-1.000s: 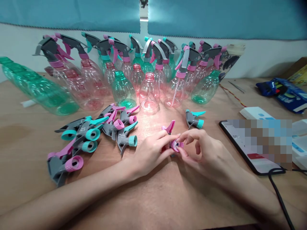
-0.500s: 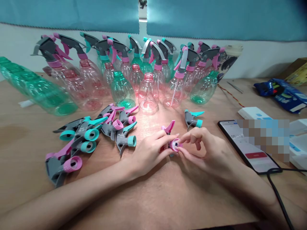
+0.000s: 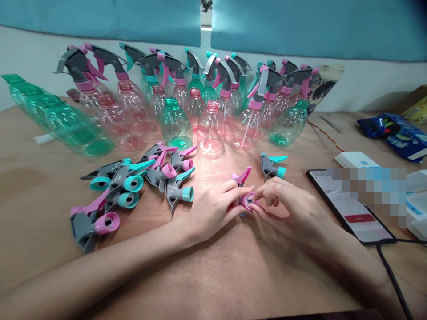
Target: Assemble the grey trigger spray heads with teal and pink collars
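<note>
My left hand (image 3: 218,204) is closed round a trigger spray head (image 3: 247,201) with a pink collar and pink trigger, its collar opening turned toward me. The thumb of my right hand (image 3: 290,204) presses at the collar's lower right rim, and its bent index finger sits by the upper right edge. Something small and pale shows inside the collar, too small to name. Just beyond my right hand lies a grey spray head with a teal trigger and collar (image 3: 274,166). Left of my left hand is a pile of pink and teal spray heads (image 3: 128,182).
Behind stand several pink and green bottles (image 3: 211,129), many topped with spray heads. Green bottles (image 3: 76,126) lean at far left. A phone (image 3: 350,204) with a black cable (image 3: 393,280) lies at right, near white boxes (image 3: 356,160) and a blue packet (image 3: 396,133).
The whole view has shifted slightly, so things sit a little further right. Both hands stay at the pink collar, whose opening has tilted a little; my right fingers have moved slightly around its rim.
</note>
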